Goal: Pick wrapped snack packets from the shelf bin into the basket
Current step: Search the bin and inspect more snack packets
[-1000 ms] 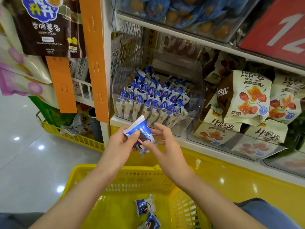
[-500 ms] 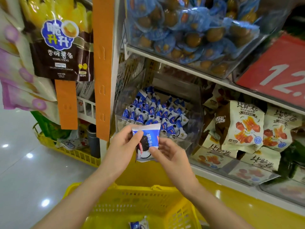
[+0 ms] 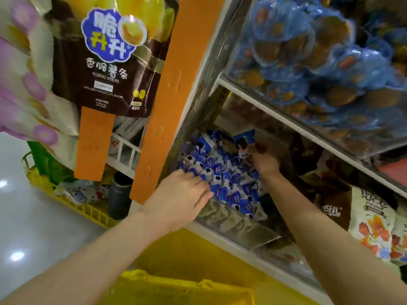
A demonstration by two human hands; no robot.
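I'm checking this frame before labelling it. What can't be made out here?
- Basket: head view, only its rim shows; bottom edge cuts off the contents.
- Left hand: its fingers are buried among bin packets; grip unclear.
- Raised packet at the right hand: print blurred.

packets point(image 3: 222, 179): blue-white, heaped in clear bin point(image 3: 237, 227) | basket point(image 3: 180, 289): yellow, below

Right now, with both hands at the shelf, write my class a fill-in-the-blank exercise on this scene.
1. The right hand holds up one blue ____.
2. The left hand rests on the packets in the clear ____.
3. The basket below the arms is coloured ____.
4. The upright shelf strip beside the bin is coloured ____.

Missing words: packet; bin; yellow; orange
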